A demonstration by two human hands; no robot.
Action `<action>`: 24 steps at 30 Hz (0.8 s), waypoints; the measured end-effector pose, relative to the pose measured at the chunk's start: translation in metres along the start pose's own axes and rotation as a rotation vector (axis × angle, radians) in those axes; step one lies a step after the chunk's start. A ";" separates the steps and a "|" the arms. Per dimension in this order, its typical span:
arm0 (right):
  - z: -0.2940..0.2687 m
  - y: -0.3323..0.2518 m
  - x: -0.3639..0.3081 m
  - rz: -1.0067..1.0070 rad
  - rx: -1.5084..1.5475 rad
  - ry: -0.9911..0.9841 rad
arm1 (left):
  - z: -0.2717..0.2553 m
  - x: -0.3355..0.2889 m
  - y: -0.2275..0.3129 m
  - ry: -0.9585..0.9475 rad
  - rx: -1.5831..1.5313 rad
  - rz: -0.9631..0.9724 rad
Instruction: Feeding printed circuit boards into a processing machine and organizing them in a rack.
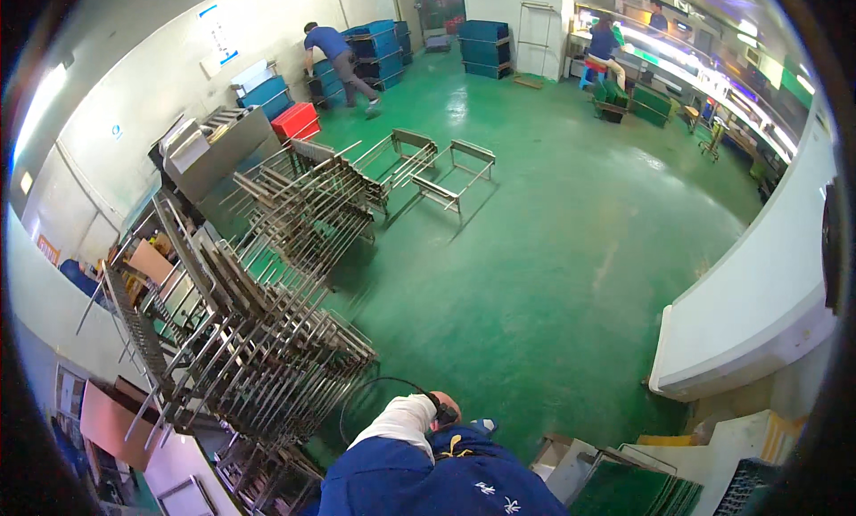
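My left hand (449, 405) is partly visible at the bottom of the head view, in front of my waist. A white sleeve (397, 424) covers the forearm, and a black band (443, 413) with a thin black cable sits at the wrist. The fingers are turned away and hidden, so I cannot tell whether they grip anything. Nearest on the left stands a dense row of metal rod racks (285, 364), apart from the hand. My right hand is out of view. My dark blue top (419, 485) fills the lower middle.
More metal rack frames (455, 173) stand farther ahead on the green floor (535, 275). Green boards (629, 491) sit at the lower right, below a white rounded cabinet (749, 324). A person (334, 57) bends by blue crates (374, 48); another person (604, 44) sits at a lit bench.
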State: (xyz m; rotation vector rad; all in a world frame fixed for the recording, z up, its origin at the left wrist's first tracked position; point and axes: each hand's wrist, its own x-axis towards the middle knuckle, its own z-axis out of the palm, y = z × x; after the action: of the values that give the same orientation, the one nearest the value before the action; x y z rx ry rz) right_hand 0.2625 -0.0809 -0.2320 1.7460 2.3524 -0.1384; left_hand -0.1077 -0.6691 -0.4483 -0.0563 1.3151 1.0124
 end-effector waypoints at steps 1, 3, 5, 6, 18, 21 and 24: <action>0.001 0.000 0.004 -0.009 -0.008 -0.006 | 0.000 0.006 -0.004 -0.033 -0.015 -0.052; 0.002 0.000 0.008 -0.018 -0.018 -0.019 | 0.004 0.014 -0.005 -0.114 -0.014 -0.142; 0.001 -0.004 0.006 -0.003 -0.023 -0.062 | 0.006 0.019 -0.007 -0.130 0.000 -0.156; -0.002 -0.007 0.001 0.019 -0.025 -0.057 | 0.011 0.019 0.000 -0.123 0.005 -0.172; 0.011 -0.015 -0.001 -0.135 0.048 -0.158 | 0.045 0.028 -0.002 -0.141 0.324 -0.048; 0.011 -0.014 -0.010 -0.103 0.065 -0.196 | 0.052 0.017 0.006 -0.165 0.261 -0.038; -0.005 -0.034 -0.028 -0.082 0.132 -0.224 | 0.056 -0.001 0.011 -0.078 0.069 -0.093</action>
State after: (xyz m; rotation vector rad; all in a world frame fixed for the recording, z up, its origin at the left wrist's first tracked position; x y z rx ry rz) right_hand 0.2373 -0.1161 -0.2226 1.5948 2.2963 -0.4865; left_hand -0.0719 -0.6316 -0.4245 -0.0252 1.2636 0.8817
